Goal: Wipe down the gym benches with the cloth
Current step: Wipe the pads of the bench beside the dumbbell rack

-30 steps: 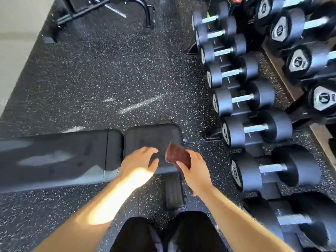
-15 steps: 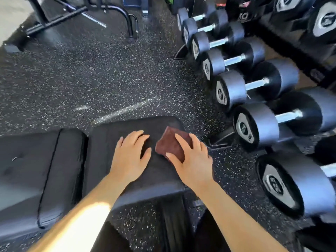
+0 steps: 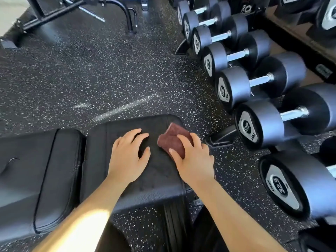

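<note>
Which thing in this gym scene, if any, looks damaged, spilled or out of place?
Only a small curved mark on the bench's long pad, far left: possibly a scratch or tear, too small to tell. The dumbbells sit in an orderly row.

Folded maroon cloth (image 3: 171,139) lies flat near the black padded bench (image 3: 160,171) end.

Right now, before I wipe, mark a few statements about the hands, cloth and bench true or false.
1. The right hand holds the cloth on the bench. True.
2. The left hand holds a spray bottle. False: it rests flat on the bench, holding nothing.
3. Dumbbells sit right of the bench. True.
4. The cloth is blue. False: it is reddish brown.
</note>
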The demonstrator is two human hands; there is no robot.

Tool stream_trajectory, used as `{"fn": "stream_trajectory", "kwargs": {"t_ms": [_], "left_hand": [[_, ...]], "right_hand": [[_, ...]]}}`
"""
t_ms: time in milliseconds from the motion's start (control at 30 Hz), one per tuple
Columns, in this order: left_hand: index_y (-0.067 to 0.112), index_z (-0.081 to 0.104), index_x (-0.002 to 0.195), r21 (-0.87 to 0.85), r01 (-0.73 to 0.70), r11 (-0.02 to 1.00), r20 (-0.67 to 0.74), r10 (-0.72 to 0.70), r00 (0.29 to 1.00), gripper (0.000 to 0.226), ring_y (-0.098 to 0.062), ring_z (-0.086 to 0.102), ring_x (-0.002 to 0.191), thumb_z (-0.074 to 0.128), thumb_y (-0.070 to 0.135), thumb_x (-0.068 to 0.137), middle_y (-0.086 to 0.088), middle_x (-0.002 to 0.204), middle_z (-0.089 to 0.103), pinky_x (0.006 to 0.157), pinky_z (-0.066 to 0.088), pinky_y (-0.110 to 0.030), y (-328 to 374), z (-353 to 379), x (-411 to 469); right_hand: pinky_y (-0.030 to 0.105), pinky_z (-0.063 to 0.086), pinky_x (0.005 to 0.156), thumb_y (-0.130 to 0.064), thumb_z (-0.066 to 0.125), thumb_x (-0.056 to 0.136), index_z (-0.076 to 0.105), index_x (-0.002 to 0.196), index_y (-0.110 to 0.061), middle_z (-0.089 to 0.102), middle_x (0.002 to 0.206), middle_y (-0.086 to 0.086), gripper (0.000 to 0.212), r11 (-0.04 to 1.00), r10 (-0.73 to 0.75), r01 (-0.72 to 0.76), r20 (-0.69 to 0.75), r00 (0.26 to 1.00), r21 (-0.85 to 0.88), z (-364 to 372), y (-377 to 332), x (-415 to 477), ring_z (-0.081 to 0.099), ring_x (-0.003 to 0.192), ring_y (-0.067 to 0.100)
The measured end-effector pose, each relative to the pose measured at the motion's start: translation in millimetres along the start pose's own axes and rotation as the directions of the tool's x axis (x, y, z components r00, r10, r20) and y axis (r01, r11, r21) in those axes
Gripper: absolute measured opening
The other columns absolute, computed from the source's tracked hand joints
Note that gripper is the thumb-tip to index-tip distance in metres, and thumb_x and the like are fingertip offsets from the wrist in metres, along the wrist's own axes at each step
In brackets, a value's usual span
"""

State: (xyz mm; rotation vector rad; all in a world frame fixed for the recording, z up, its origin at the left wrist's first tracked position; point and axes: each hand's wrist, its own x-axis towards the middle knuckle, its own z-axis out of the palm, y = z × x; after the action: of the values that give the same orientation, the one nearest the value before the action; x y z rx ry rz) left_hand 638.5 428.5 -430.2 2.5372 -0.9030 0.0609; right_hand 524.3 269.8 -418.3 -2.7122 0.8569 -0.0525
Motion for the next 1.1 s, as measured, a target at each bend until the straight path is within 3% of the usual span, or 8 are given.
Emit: {"fn": "stream_trajectory", "kwargs": {"t_ms": [100,333,467,600,733,933,1100], "left_hand": [[0.025,0.055,0.124,-0.009,0.008,1.000,0.000,-0.008,1.000,0.039,-0.020,0.043,0.126,0.053,0.034,0.086,0.002,0.137,0.048,0.109,0.027,-0.044,0.3,-0.3,-1.5],[0.021,0.054,0.128,-0.065,0.003,0.998,0.053,0.001,0.999,0.038,-0.020,0.037,0.132,0.051,0.028,0.091,0.000,0.142,0.043,0.114,0.020,-0.042,-1.2,-5.6,-7.5],[0.024,0.048,0.133,-0.005,-0.065,0.998,0.097,0.065,0.993,0.042,-0.019,0.033,0.135,0.049,0.031,0.092,0.002,0.146,0.039,0.114,0.020,-0.038,-15.6,-10.5,-20.5],[0.029,0.046,0.134,0.053,-0.016,0.998,0.067,0.012,0.998,0.044,-0.015,0.032,0.133,0.048,0.035,0.090,0.005,0.145,0.038,0.110,0.022,-0.037,-8.4,-9.9,-17.7],[0.025,0.050,0.130,0.015,-0.008,1.000,0.052,0.007,0.999,0.041,-0.019,0.037,0.131,0.050,0.033,0.090,0.002,0.143,0.041,0.110,0.023,-0.037,-8.9,-8.8,-20.7],[0.025,0.053,0.127,0.014,-0.012,1.000,0.032,0.011,0.999,0.043,-0.020,0.042,0.128,0.046,0.038,0.086,0.000,0.139,0.046,0.108,0.029,-0.041,-10.9,-7.6,-18.0],[0.024,0.053,0.128,0.005,0.016,1.000,0.061,-0.016,0.998,0.041,-0.020,0.042,0.128,0.051,0.034,0.088,0.001,0.140,0.045,0.109,0.029,-0.037,-6.5,-12.1,-19.2]], "right_hand": [[0.053,0.038,0.093,-0.057,0.034,0.093,0.031,0.137,-0.035,0.021,0.151,-0.004,0.049,0.998,0.014,-0.016,0.027,1.000,0.056,-7.5,-6.9,17.6,0.038,0.119,0.034],[0.050,0.039,0.086,-0.056,0.033,0.093,0.036,0.134,-0.033,0.030,0.144,-0.008,0.047,0.989,-0.057,0.044,-0.093,0.994,-0.139,1.0,-7.8,-18.6,0.040,0.112,0.029],[0.051,0.038,0.085,-0.057,0.033,0.093,0.041,0.129,-0.029,0.034,0.139,-0.005,0.046,0.990,-0.049,0.036,-0.096,0.994,-0.135,-0.5,-11.5,-3.5,0.041,0.110,0.032],[0.051,0.036,0.088,-0.053,0.033,0.095,0.034,0.134,-0.028,0.031,0.141,0.001,0.047,0.992,-0.037,0.033,-0.039,0.999,-0.119,-6.4,-22.4,29.2,0.038,0.114,0.035],[0.052,0.037,0.088,-0.056,0.033,0.094,0.016,0.143,-0.041,0.024,0.142,-0.001,0.054,0.991,-0.075,0.076,0.014,0.997,-0.111,-9.0,-12.5,16.6,0.034,0.115,0.033],[0.053,0.039,0.084,-0.065,0.031,0.089,0.032,0.131,-0.044,0.027,0.140,0.000,0.047,0.990,-0.023,0.016,-0.049,0.999,-0.142,-1.8,-8.4,-7.0,0.036,0.112,0.033],[0.054,0.035,0.088,-0.058,0.036,0.092,0.036,0.131,-0.039,0.030,0.138,0.003,0.044,0.996,0.000,0.003,0.029,1.000,-0.088,-14.2,-28.7,33.3,0.035,0.116,0.036]]}}
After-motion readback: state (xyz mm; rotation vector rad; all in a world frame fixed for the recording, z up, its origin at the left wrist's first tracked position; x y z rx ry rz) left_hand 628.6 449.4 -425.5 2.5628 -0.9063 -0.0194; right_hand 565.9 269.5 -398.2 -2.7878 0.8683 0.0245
